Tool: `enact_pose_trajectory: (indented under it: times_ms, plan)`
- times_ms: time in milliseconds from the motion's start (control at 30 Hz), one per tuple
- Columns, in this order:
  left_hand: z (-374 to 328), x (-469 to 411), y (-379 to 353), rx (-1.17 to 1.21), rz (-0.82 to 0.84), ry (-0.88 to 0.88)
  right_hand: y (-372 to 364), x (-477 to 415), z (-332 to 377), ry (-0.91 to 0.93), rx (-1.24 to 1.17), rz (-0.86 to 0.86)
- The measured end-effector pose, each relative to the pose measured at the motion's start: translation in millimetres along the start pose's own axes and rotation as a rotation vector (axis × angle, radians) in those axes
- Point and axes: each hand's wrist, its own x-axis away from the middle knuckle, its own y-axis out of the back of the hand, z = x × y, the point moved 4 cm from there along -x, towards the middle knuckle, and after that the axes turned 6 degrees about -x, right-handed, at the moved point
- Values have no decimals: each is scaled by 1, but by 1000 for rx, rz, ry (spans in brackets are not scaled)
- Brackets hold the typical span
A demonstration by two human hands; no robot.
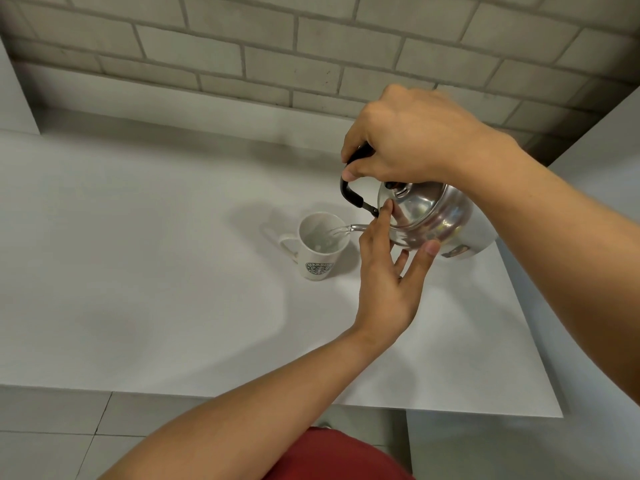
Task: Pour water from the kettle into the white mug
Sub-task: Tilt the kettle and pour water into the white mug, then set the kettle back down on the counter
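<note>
A white mug (320, 254) with a green round logo stands on the white table (156, 271), its handle pointing left. A shiny metal kettle (436, 220) is tilted to the left above the table, just right of the mug. My right hand (415, 136) is shut on the kettle's black handle (349, 192). My left hand (388, 271) steadies the kettle, with one fingertip on the lid edge and the thumb on the body. A thin stream of water (337, 232) runs from the spout into the mug.
A grey brick wall (277, 46) runs behind the table. The table's front edge (242, 393) lies close to me, with tiled floor (52, 438) below. A white block (14, 91) stands at the far left, and another white surface (606, 140) rises at the right.
</note>
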Motion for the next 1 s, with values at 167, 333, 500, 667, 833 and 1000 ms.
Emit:
enact_pose_trajectory:
  times_ms: [167, 333, 500, 667, 833, 1000]
  plan:
    - [4, -1, 2, -12, -3, 4, -2, 0, 1, 9, -18, -3]
    - [6, -3, 7, -93, 27, -28, -1, 8, -10, -33, -105, -44]
    - [12, -3, 16, -269, 67, -64, -5, 33, -29, -75, -294, -137]
    - [14, -1, 22, -436, 141, -88, -19, 63, -52, -132, -463, -292]
    - [14, 2, 27, -600, 202, -186, -42, 95, -76, -233, -677, -437]
    - [11, 1, 24, -787, 313, -226, -70, 121, -99, -334, -855, -542]
